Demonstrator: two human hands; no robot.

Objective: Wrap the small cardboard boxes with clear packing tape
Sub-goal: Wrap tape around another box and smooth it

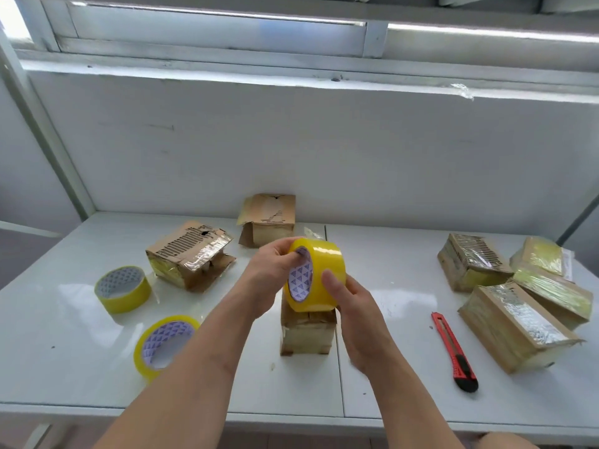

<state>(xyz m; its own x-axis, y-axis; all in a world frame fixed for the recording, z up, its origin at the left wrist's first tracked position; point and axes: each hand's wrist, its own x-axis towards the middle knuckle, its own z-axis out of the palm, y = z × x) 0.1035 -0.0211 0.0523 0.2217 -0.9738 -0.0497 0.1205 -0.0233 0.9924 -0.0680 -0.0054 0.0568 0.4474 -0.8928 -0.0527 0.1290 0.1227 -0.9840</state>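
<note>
Tape roll [316,275] gripped by left hand [270,270] fingers through core, right hand [355,311] clasping rim, box [306,333] underneath half hidden

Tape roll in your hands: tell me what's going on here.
A person holds a tape roll in both hands above a small box on the white table. The left hand hooks fingers into its core; the right hand grips the outside. Taped boxes lie right, beside a red cutter.
</note>
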